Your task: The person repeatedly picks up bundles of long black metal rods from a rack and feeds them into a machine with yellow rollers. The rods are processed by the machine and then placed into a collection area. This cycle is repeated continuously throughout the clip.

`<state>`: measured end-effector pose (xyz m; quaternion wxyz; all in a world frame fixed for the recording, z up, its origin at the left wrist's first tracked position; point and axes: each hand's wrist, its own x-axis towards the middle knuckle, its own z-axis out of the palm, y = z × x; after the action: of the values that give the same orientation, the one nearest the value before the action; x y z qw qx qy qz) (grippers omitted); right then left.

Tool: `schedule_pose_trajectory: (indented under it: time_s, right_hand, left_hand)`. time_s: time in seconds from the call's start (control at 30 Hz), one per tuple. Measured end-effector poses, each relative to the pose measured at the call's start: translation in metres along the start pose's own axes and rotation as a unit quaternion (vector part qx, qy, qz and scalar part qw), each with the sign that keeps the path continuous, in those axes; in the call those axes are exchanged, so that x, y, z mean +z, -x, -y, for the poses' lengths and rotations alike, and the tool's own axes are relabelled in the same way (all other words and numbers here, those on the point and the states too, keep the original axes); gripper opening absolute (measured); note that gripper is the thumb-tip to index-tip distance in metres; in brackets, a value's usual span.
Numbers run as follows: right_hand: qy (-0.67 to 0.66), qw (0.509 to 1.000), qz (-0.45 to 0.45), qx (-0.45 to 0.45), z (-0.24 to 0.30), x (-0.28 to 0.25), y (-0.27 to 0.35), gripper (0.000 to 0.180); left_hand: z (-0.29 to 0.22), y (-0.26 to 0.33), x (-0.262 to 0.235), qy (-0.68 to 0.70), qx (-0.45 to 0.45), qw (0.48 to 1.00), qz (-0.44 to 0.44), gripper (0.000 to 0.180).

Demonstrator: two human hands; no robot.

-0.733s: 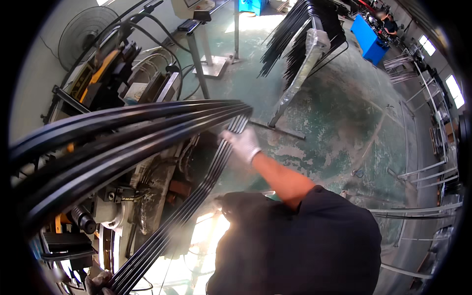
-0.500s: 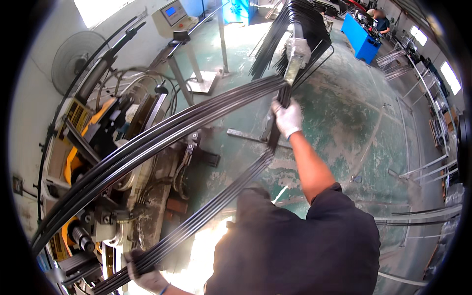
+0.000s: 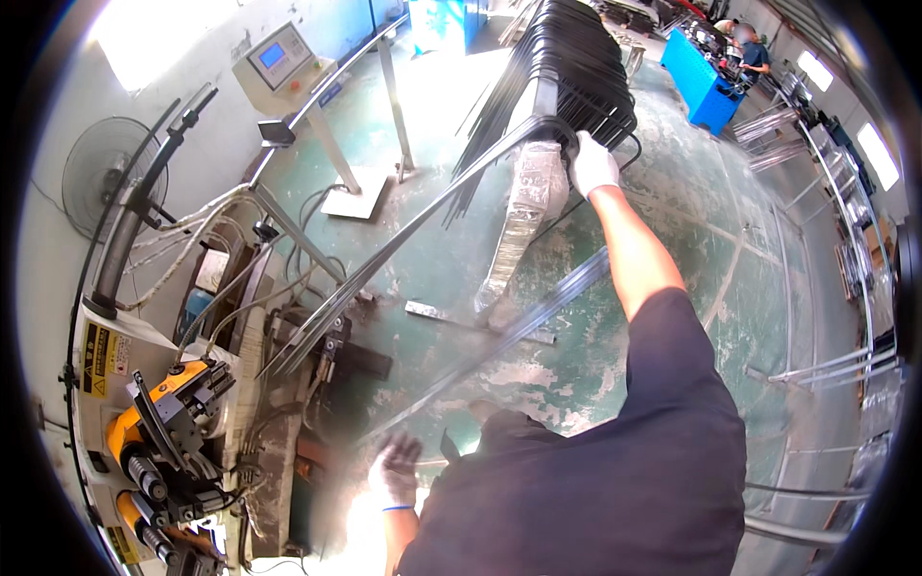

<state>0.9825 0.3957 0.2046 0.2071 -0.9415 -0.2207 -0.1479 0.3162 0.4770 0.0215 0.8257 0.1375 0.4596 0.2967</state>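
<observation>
At upper centre of frame, grasped near the bend in the right hand (image 3: 594,165): bent dark rods (image 3: 423,216), with legs extending toward lower left. At lower centre, released and spread, near the blurred lower leg: left hand (image 3: 394,470). Beyond, at top centre: rack of hanging rods (image 3: 586,58). At lower left: orange-and-black machine (image 3: 178,403).

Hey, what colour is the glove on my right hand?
White. Your right glove shows best in the head view.

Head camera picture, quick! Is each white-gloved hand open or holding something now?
White-gloved left hand: open, holding nothing.
White-gloved right hand: closed on the bundle of thin, bent black metal rods.
</observation>
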Motion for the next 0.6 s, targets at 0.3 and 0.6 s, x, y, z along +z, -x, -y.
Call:
schedule_pose_trajectory:
  time_s: [0.3,0.6]
  right_hand:
    - [0.163,0.986,-0.013,-0.04,0.021,0.011,-0.126,0.048]
    - [-0.204,0.939,-0.11,-0.254,0.05,0.122,0.108,0.033]
  left_hand:
    - [-0.032,0.021,0.056,-0.054,0.154,0.985,-0.058,0.038]
    - [0.052,0.107,-0.045,-0.037,0.178,0.94,-0.289,0.041]
